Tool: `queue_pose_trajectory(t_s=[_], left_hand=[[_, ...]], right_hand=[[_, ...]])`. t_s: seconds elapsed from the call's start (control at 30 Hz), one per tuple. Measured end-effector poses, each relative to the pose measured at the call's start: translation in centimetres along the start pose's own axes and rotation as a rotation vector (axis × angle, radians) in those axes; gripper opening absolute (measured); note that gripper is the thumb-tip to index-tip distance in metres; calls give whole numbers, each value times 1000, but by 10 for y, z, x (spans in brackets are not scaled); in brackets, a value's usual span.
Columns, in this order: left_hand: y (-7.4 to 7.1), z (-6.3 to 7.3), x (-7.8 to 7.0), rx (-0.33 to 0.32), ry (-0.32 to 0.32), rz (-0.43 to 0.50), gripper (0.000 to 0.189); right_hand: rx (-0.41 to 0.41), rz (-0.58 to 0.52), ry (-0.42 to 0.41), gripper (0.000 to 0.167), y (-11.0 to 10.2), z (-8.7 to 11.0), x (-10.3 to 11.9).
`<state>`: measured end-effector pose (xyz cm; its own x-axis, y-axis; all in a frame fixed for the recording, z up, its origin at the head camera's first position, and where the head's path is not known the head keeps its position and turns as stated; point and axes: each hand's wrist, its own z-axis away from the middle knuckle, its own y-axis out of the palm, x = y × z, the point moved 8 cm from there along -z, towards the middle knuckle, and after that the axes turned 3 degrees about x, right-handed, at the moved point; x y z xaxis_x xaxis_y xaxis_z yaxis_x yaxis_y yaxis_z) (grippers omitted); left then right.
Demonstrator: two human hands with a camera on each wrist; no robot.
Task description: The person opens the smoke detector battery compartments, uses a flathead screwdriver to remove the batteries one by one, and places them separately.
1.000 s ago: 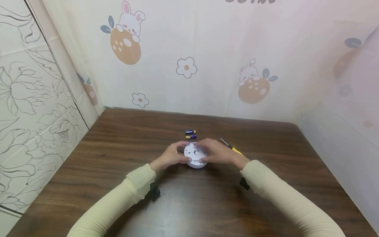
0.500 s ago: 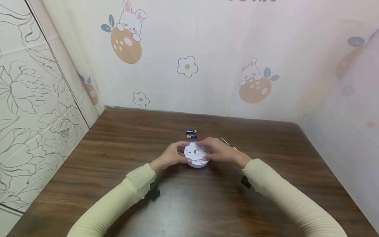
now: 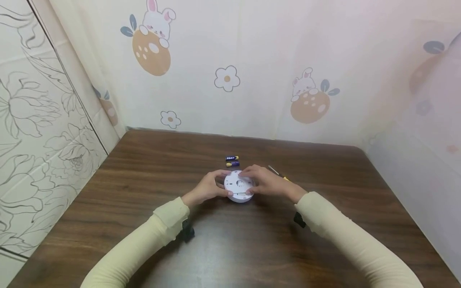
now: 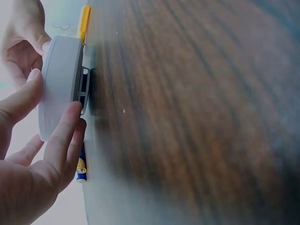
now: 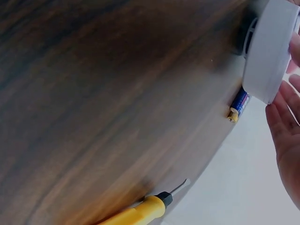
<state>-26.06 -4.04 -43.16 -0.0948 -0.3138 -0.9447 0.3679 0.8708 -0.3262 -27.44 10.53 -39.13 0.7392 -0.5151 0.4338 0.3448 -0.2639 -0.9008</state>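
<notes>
A round white smoke detector (image 3: 234,189) is held between both hands over the dark wooden table, its flat back plate with slots and a central hole facing up. My left hand (image 3: 206,188) grips its left side, thumb at the near rim and fingers at the far rim. From the right, my right hand (image 3: 270,185) pinches the plate edge with thumb and fingertips. In the left wrist view, the smoke detector (image 4: 61,84) shows a smooth side wall and a slotted dark grille (image 4: 84,89) underneath, close over the table.
Two blue-and-yellow batteries (image 3: 232,158) lie just behind the smoke detector. A screwdriver (image 5: 140,211) with a yellow handle lies to the right, partly hidden by the right hand in the head view. A patterned curtain (image 3: 194,100) stands behind the table's back edge.
Over the first half second, my right hand shifts slightly on the plate and covers more of the screwdriver's yellow handle. Since then both hands and the smoke detector have stayed nearly still.
</notes>
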Motion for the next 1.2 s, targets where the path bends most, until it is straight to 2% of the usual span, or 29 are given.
queue_pose_trajectory(t_s=[0.2,0.47,0.67,0.83,0.93,1.07,1.2], left_hand=[[0,1,-1,10,0,-3,64],[0,2,2,25,-9,59,65],[0,8,2,46,-36,132,68],[1,13,9,53,-81,219,68],[1,21,10,54,-91,273,63],[-2,31,14,28,-108,297,51],[-11,32,12,-50,-106,258,52]], right_hand=[[9,1,19,51,-2,-4,0],[-17,21,20,46,-6,-4,1],[-63,15,16,42,-16,-1,-1],[-92,17,59,43,-25,4,-7],[-115,37,67,43,-30,8,-10],[-138,60,62,42,-36,12,-12],[-161,60,62,41,-44,16,-13]])
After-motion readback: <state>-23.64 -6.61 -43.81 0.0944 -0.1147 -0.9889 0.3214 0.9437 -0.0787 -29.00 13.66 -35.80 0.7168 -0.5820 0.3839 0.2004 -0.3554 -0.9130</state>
